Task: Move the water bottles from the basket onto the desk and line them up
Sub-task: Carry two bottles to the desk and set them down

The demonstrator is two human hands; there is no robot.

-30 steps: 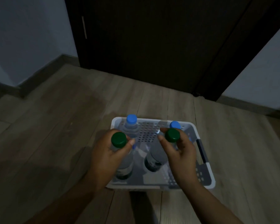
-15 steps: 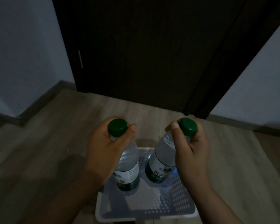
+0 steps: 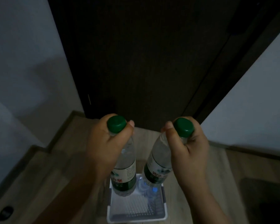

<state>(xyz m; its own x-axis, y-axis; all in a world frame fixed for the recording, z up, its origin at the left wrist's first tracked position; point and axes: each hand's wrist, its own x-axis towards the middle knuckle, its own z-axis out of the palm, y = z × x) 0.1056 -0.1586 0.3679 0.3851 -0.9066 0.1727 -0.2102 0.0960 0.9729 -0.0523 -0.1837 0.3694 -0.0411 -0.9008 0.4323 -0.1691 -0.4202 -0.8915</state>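
While the basket sits on the floor below, the left hand and right hand each grip a green-capped bottle by the neck, held up side by side.

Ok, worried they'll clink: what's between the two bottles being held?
Nothing, in the head view: left bottle and right bottle hang apart; only floor and the basket below show through the gap.
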